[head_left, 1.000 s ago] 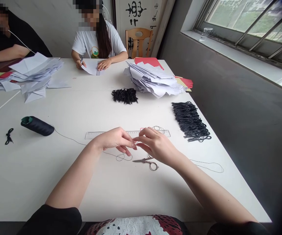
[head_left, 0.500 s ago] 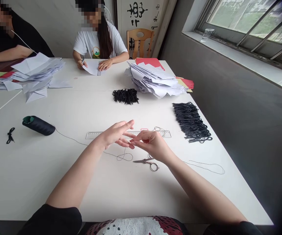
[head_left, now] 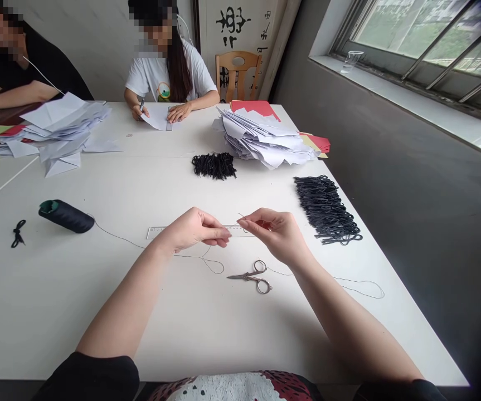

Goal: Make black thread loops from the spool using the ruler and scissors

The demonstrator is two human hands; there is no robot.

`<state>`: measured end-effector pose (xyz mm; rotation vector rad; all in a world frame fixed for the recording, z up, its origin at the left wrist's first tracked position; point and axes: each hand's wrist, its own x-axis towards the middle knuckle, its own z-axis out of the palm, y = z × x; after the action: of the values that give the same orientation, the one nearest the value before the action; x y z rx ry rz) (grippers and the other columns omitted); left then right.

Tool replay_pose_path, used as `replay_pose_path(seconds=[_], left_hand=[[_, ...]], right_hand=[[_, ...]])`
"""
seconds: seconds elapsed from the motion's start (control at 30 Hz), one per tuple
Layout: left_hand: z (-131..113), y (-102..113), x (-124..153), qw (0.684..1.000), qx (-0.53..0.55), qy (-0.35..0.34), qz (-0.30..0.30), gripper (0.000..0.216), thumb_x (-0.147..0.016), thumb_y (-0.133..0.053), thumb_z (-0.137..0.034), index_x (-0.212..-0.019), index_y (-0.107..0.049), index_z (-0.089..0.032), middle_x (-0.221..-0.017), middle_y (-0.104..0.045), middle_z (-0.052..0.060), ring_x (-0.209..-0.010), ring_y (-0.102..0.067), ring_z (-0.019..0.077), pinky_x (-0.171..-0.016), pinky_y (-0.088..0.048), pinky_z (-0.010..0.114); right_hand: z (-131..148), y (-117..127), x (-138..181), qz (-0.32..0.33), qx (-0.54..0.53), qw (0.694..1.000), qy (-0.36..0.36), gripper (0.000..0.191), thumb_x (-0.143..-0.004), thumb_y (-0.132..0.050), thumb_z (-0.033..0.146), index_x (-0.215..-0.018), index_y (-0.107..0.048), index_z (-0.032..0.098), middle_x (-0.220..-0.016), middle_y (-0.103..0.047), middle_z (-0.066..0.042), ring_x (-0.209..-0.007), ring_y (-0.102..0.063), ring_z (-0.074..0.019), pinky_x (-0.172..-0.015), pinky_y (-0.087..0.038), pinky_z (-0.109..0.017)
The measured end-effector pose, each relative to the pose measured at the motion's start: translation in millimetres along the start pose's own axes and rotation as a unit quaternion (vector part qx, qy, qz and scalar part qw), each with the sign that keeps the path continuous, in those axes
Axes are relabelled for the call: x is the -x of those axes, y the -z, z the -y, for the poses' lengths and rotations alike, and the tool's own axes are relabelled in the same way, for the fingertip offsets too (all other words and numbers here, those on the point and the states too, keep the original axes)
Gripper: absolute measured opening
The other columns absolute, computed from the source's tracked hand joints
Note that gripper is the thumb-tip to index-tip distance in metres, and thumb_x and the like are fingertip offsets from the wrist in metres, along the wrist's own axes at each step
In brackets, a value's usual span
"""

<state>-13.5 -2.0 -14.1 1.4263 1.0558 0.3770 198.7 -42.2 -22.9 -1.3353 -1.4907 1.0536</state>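
My left hand (head_left: 194,229) is closed in a pinch on a thin dark thread (head_left: 212,266), which hangs in a loop below it on the table. To its right, my right hand (head_left: 276,231) also pinches the thread, and a short end sticks up past the fingertips. A small gap separates the two hands. Beneath them lies a clear ruler (head_left: 155,231), partly covered by both. Small metal scissors (head_left: 247,276) rest just below the hands. From a dark thread spool (head_left: 68,216) on the left, thread runs across to my left hand.
Bundled black cord loops (head_left: 326,209) lie at the right edge, and another black bundle (head_left: 214,165) lies farther back. Paper stacks (head_left: 261,136) stand behind. Across the table (head_left: 98,306), one person (head_left: 173,78) writes; another person (head_left: 39,67) sits at far left.
My hands have drawn apart, the right one moving right. My left fingers, spread before, are now pinched together. More of the scissors shows.
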Motion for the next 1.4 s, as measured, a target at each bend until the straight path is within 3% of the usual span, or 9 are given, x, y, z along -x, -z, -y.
replay_pose_path(seconds=[0.17,0.27,0.37,0.5,0.6,0.77,0.93,1.03,1.4], left_hand=[[7.3,-20.5,-16.7,0.968,0.119,-0.131,-0.179,0.025,-0.079,-0.071,-0.044,-0.084,-0.075,-0.020,-0.099,-0.074,0.007,-0.104,-0.064,0.0208,-0.097,-0.045,0.034],[9.8,-42.5,-24.0,0.930,0.275,-0.162,-0.180,0.021,-0.082,-0.068,-0.038,-0.077,-0.066,-0.018,-0.094,-0.072,0.005,-0.099,-0.064,0.0175,-0.093,-0.047,0.032],[10.0,-61.2,-25.5,0.912,0.346,-0.154,-0.160,0.023,-0.082,-0.065,-0.036,-0.072,-0.056,-0.018,-0.076,-0.065,0.001,-0.073,-0.061,0.0125,-0.073,-0.050,0.026],[11.5,-70.0,-24.4,0.926,0.281,-0.153,-0.199,0.023,-0.088,-0.058,-0.036,-0.074,-0.054,-0.019,-0.061,-0.049,-0.004,-0.048,-0.035,0.0068,-0.048,-0.031,0.020],[14.0,-68.3,-23.5,0.936,0.174,-0.185,-0.243,0.025,-0.091,-0.056,-0.038,-0.074,-0.058,-0.019,-0.059,-0.040,-0.004,-0.054,-0.034,0.0091,-0.051,-0.029,0.022],[14.5,-64.3,-19.6,0.933,0.049,-0.225,-0.278,0.026,-0.091,-0.057,-0.041,-0.078,-0.064,-0.020,-0.062,-0.046,-0.003,-0.056,-0.034,0.0107,-0.053,-0.029,0.025],[12.0,-61.0,-17.2,0.938,0.011,-0.219,-0.267,0.028,-0.088,-0.059,-0.045,-0.077,-0.067,-0.021,-0.053,-0.035,-0.005,-0.051,-0.029,0.0111,-0.051,-0.026,0.027],[10.9,-59.6,-17.4,0.940,0.007,-0.222,-0.260,0.028,-0.088,-0.060,-0.045,-0.075,-0.067,-0.020,-0.054,-0.040,-0.005,-0.051,-0.032,0.0111,-0.051,-0.028,0.027],[8.4,-54.9,-14.9,0.952,0.052,-0.208,-0.220,0.028,-0.087,-0.062,-0.043,-0.079,-0.071,-0.018,-0.072,-0.065,0.002,-0.066,-0.058,0.0147,-0.057,-0.044,0.025]], right_hand=[[3.4,2.6,-0.2,0.060,-0.096,0.992,-0.048,0.030,-0.072,-0.075,0.049,-0.077,-0.075,0.019,-0.076,-0.069,-0.006,-0.071,-0.057,-0.0147,-0.064,-0.041,-0.029],[1.4,-6.5,1.4,0.098,-0.140,0.984,-0.051,0.025,-0.074,-0.074,0.046,-0.079,-0.077,0.022,-0.079,-0.069,-0.004,-0.077,-0.059,-0.0154,-0.070,-0.043,-0.030],[-3.4,-18.5,2.6,-0.015,-0.113,0.993,-0.011,0.023,-0.076,-0.074,0.044,-0.082,-0.078,0.023,-0.077,-0.066,-0.004,-0.077,-0.056,-0.0154,-0.071,-0.043,-0.030],[-11.4,-26.0,1.6,-0.119,-0.081,0.990,0.000,0.026,-0.078,-0.071,0.047,-0.084,-0.079,0.023,-0.074,-0.063,-0.004,-0.074,-0.052,-0.0157,-0.069,-0.041,-0.031],[-15.7,-24.9,-0.5,-0.113,-0.098,0.988,-0.025,0.028,-0.077,-0.072,0.048,-0.085,-0.079,0.022,-0.078,-0.065,-0.005,-0.070,-0.050,-0.0143,-0.066,-0.039,-0.030],[-17.7,-20.9,-4.2,-0.096,-0.138,0.984,-0.053,0.029,-0.070,-0.078,0.047,-0.082,-0.078,0.021,-0.076,-0.062,-0.003,-0.058,-0.038,-0.0089,-0.055,-0.031,-0.026],[-17.7,-17.2,-9.2,-0.047,-0.238,0.964,-0.106,0.034,-0.066,-0.080,0.050,-0.078,-0.075,0.018,-0.056,-0.041,0.003,-0.053,-0.025,-0.0068,-0.049,-0.022,-0.024],[-17.2,-14.7,-11.5,-0.059,-0.264,0.957,-0.107,0.034,-0.064,-0.082,0.049,-0.074,-0.074,0.018,-0.055,-0.037,0.004,-0.054,-0.026,-0.0071,-0.049,-0.021,-0.024],[-12.9,-11.4,-8.9,-0.047,-0.199,0.977,-0.065,0.028,-0.068,-0.080,0.048,-0.076,-0.078,0.021,-0.066,-0.059,-0.001,-0.058,-0.037,-0.0087,-0.058,-0.033,-0.027]])
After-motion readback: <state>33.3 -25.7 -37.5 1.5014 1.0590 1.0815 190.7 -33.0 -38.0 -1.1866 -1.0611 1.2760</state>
